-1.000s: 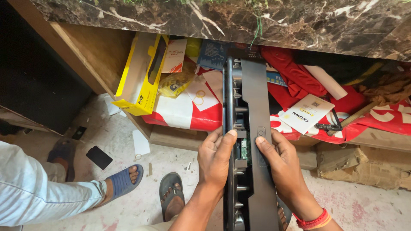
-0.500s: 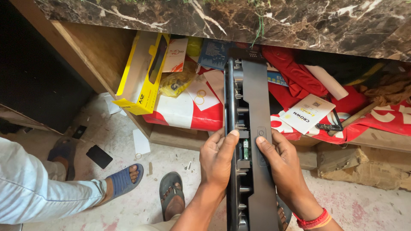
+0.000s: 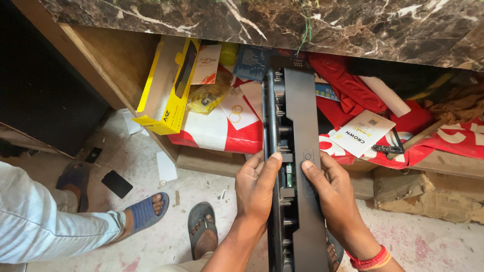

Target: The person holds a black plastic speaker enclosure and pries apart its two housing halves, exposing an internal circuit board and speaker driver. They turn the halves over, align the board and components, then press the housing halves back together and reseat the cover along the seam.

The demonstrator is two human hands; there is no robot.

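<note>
Held item: long black plastic device housing (image 3: 298, 166), narrow and flat, upright in view, its upper end reaching under the brown marble tabletop (image 3: 282, 25); one side stands open, with internal brackets and a small green circuit board visible.
Left hand (image 3: 257, 189): grip closed around the left edge of the housing, thumb tip lying on the open inner channel.
Right hand (image 3: 330, 194): grip closed around the right edge of the housing, thumb tip just beside a small rectangular button on the black face; a red and orange thread band (image 3: 370, 261) circles the wrist.
Shelf below tabletop: wooden compartment (image 3: 116, 65) holding a yellow cardboard box (image 3: 164, 85) leaning tilted, a red and white sack (image 3: 217, 131), red cloth (image 3: 348, 85), a white printed leaflet (image 3: 362, 132) and a wooden-handled tool (image 3: 421, 136).
Floor: pale concrete floor (image 3: 151, 221); a dark sandal on a foot (image 3: 202, 229) lies near the left forearm.
Other person: leg in light blue trousers (image 3: 45, 221), foot in a blue sandal (image 3: 146, 211), well apart from the housing.
</note>
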